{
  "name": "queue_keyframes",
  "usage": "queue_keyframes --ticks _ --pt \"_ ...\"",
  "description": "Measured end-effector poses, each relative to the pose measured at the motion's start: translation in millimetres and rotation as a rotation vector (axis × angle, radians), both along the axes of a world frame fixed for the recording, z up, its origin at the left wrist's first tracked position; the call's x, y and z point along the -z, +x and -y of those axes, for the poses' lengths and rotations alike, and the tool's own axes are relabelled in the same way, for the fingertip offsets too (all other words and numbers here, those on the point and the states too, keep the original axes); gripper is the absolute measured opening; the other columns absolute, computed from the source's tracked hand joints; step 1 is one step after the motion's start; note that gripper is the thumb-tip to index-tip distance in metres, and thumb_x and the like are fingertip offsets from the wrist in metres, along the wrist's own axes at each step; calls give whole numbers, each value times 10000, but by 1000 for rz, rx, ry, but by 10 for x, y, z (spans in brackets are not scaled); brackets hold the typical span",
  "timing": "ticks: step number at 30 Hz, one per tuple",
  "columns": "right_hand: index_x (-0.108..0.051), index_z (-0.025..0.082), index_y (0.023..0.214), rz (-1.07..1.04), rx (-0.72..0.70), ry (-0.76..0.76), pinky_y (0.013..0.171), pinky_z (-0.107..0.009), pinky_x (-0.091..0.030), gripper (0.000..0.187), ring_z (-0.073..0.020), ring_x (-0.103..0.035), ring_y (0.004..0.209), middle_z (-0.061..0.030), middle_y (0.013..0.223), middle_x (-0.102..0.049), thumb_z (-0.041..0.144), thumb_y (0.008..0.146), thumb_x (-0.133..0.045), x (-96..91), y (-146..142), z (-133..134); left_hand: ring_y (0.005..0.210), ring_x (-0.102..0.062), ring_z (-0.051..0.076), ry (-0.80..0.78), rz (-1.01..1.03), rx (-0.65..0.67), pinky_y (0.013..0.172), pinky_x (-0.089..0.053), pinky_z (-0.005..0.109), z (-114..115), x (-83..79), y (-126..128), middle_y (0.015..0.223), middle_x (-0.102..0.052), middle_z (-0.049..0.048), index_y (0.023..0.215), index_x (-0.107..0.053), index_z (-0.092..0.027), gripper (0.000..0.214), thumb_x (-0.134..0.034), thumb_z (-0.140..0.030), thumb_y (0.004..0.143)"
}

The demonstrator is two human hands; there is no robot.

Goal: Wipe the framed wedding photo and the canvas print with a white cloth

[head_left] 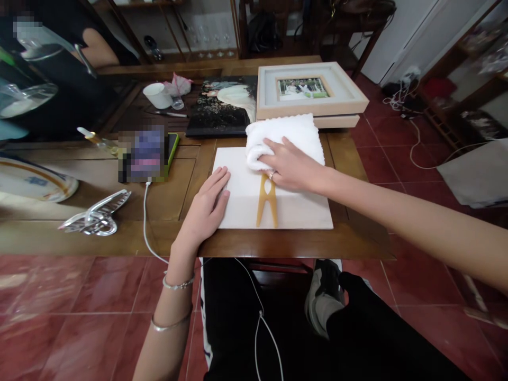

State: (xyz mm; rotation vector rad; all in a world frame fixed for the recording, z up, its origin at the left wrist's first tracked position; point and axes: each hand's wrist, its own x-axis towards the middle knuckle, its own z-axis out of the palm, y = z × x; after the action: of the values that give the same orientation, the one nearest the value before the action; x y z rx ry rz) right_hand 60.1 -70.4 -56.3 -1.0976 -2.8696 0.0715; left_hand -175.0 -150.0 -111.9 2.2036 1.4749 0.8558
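Note:
A white rectangular board (pixel 242 203) lies flat near the table's front edge. Across its left edge rests my left hand (pixel 208 203), fingers stretched out and holding nothing. My right hand (pixel 288 164) grips a folded white cloth (pixel 296 129) with a scalloped edge, over the board's upper right part. Below that hand a yellow, clothespin-like shape (pixel 267 203) with two legs shows on the board; its top is hidden by the hand and cloth. I cannot tell whether it is a separate piece or a picture.
Behind the board are a framed photo (pixel 304 87) and a dark photo panel (pixel 222 106). To the left lie a cabled phone (pixel 148 153), a clear hair claw (pixel 97 214), a dropper bottle (pixel 99 142) and a white cup (pixel 157 95). A person in dark clothes (pixel 59 74) is at the far left.

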Motion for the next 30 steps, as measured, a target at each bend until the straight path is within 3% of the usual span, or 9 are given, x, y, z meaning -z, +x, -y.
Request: queue_keyframes --ticks 2,4,9,12,16,21,25,30 --pt "-613 73 1252 55 -9 15 1100 -628 -257 381 -387 -291 1447 -263 1484 -444 111 890 -502 25 -24 141 1453 -360 248 -5 2 -1 1227 -270 452 0 -1 0 1532 -440 114 1410 -515 -156 490 -390 -419 1015" --pt "-629 73 1248 91 -36 36 1100 -670 -239 388 -422 -274 1450 -270 1517 -397 120 868 -565 49 -46 314 1452 -363 247 -8 2 -3 1224 -273 467 -1 -2 0 1535 -440 93 1411 -515 -187 484 -390 -431 1013" --pt "-720 133 1101 68 -183 176 1053 -693 -325 252 -425 -429 1364 -237 1435 -519 221 915 -573 58 -112 836 1450 -367 246 -3 -1 -3 1225 -274 460 -7 6 -2 1529 -445 108 1411 -515 -165 488 -391 -418 1012" --pt "-739 103 1003 42 -221 273 1001 -674 -406 320 -415 -540 1268 -263 1336 -594 262 987 -462 33 -175 1142 1454 -359 247 -4 -3 2 1225 -275 461 -11 13 -8 1535 -435 110 1415 -509 -163 480 -387 -397 1014" --pt "-738 117 928 -4 -272 335 957 -663 -453 276 -427 -587 1210 -264 1274 -635 253 963 -500 9 -226 1381 1452 -363 247 1 -2 10 1223 -284 457 -18 19 -15 1532 -437 127 1402 -515 -140 474 -384 -381 1015" --pt "-745 145 923 -11 -277 277 974 -636 -452 272 -398 -584 1225 -243 1292 -634 262 963 -503 4 -204 1298 1451 -365 251 -2 8 4 1222 -287 463 -16 21 -10 1532 -439 113 1400 -518 -165 472 -380 -400 1016" --pt "-738 148 1050 31 -239 202 1028 -629 -402 240 -410 -515 1299 -256 1366 -575 278 920 -585 16 -185 1034 1453 -360 244 -2 9 7 1223 -279 465 -11 21 -8 1535 -437 108 1413 -510 -174 470 -394 -393 1013" --pt "-688 125 1193 74 -126 126 1095 -612 -332 352 -409 -413 1383 -251 1434 -516 247 865 -658 34 -173 659 1447 -369 261 -1 18 7 1222 -279 464 -10 13 -9 1523 -451 124 1407 -521 -155 480 -404 -395 1008"
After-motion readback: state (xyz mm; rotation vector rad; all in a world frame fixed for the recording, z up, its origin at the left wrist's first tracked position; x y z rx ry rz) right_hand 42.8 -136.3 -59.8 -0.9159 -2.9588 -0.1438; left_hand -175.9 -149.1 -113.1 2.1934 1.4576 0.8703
